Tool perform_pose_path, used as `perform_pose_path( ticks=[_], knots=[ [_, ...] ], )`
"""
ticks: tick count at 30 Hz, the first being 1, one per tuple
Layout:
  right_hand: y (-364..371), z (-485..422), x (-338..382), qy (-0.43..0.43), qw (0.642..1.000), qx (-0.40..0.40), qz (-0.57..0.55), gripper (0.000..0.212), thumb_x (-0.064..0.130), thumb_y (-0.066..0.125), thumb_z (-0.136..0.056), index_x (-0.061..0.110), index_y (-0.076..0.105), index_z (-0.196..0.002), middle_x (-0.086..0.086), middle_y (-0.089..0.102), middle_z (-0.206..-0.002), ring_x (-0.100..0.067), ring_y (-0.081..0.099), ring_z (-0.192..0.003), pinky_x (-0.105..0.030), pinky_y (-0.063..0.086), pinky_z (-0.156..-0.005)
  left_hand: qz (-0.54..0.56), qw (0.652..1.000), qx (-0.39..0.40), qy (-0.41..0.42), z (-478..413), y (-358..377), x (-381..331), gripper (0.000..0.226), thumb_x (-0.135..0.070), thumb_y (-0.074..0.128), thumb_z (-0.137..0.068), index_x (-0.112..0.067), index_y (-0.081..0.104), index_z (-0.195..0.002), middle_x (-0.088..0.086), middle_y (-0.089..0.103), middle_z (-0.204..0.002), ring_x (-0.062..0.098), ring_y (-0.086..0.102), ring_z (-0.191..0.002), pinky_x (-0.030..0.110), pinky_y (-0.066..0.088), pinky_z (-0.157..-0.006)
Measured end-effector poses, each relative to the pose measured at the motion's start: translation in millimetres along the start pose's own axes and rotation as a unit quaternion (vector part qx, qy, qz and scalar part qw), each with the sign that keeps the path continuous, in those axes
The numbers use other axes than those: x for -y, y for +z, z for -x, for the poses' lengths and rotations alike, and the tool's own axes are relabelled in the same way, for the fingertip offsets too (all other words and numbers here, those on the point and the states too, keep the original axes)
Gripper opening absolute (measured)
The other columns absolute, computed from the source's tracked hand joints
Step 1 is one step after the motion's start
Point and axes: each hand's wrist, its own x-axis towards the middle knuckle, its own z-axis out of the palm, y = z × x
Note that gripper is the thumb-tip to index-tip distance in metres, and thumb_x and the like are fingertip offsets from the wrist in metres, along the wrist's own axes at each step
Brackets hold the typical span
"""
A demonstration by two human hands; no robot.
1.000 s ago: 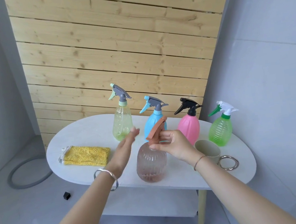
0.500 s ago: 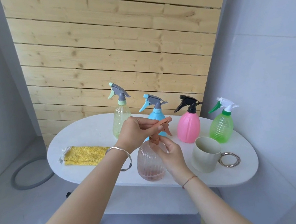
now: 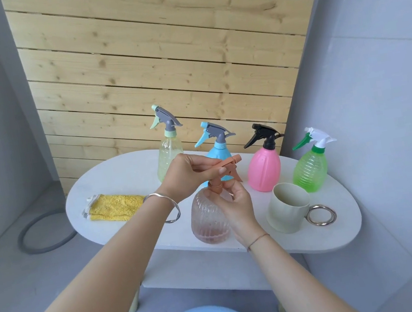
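The left hand (image 3: 186, 177) grips the terracotta spray head (image 3: 230, 162); the right hand (image 3: 237, 206) pinches its collar (image 3: 216, 188) atop the ribbed bottle (image 3: 207, 221), near edge of the worktop (image 3: 122, 176). The head is seated; twisting looks unfinished.

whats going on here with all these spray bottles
A person is working on a clear ribbed bottle near the front of the white table. The left hand grips its brown spray head, and the right hand pinches the collar at the neck. Whether it is going on or coming off can't be told. A mug stands beside it.
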Motion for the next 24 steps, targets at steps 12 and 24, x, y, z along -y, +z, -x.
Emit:
perform_pose_path(
  ticks=[12, 24],
  knots=[
    [-6.4, -1.5, 6.6, 0.038, 0.996, 0.061, -0.052, 0.016, 0.011, 0.074, -0.080, 0.018, 0.069, -0.093, 0.006, 0.069, -0.099, -0.009, 0.061, -0.102, -0.020, 0.047, -0.086, 0.005, 1.000, -0.001, -0.010, -5.2, -0.4, 3.6, 0.019, -0.014, 0.077, -0.080, -0.013, 0.076, -0.098, 0.000, 0.076, -0.090, 0.009, 0.072, -0.087, 0.024, 0.054, -0.086],
    [-3.3, -2.8, 1.4, -0.001, 0.999, 0.043, -0.016, 0.016, 0.016, 0.075, -0.080, 0.018, 0.067, -0.094, 0.003, 0.067, -0.103, -0.009, 0.061, -0.106, -0.025, 0.047, -0.090, -0.010, 1.000, 0.006, -0.001, -7.3, -3.1, 3.8, 0.020, -0.015, 0.079, -0.078, -0.012, 0.077, -0.097, -0.005, 0.076, -0.088, 0.003, 0.069, -0.088, 0.016, 0.050, -0.087]
  ],
)
